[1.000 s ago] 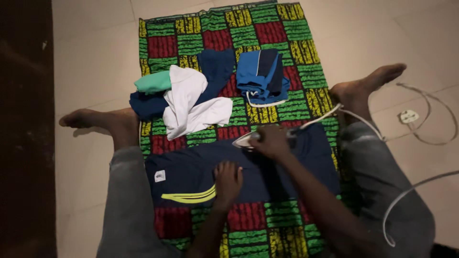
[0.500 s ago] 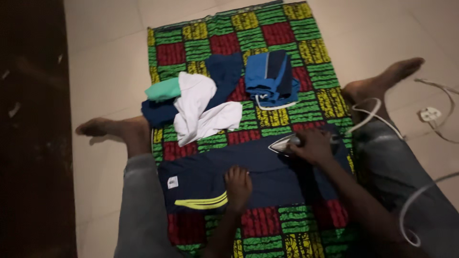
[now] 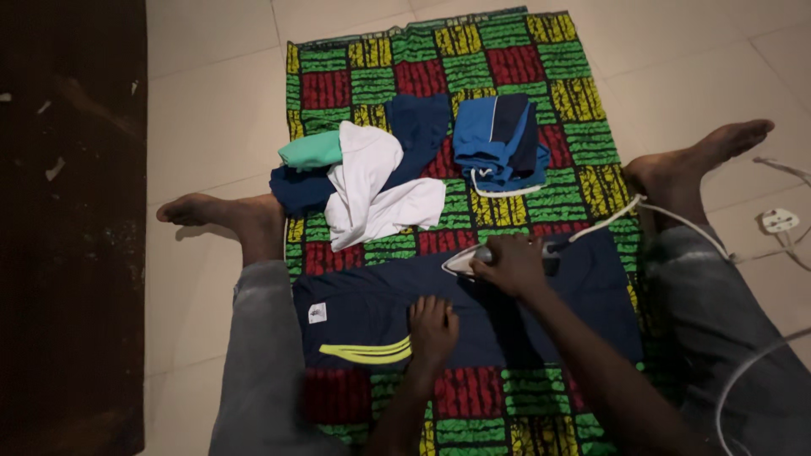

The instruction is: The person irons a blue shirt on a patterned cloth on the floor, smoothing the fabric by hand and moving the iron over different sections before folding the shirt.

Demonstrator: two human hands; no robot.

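A small white label (image 3: 317, 313) and yellow stripes (image 3: 365, 351) sit on the dark blue shorts (image 3: 380, 308) spread on the checked cloth (image 3: 507, 51), where the left hand (image 3: 432, 328) presses flat and open, the right hand (image 3: 509, 263) grips the iron (image 3: 463, 263), and folded clothes (image 3: 503, 143) lie beyond.

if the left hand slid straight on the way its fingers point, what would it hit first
Probably the iron, held by the right hand. The left hand lies flat on the navy garment, fingers pointing up towards it.
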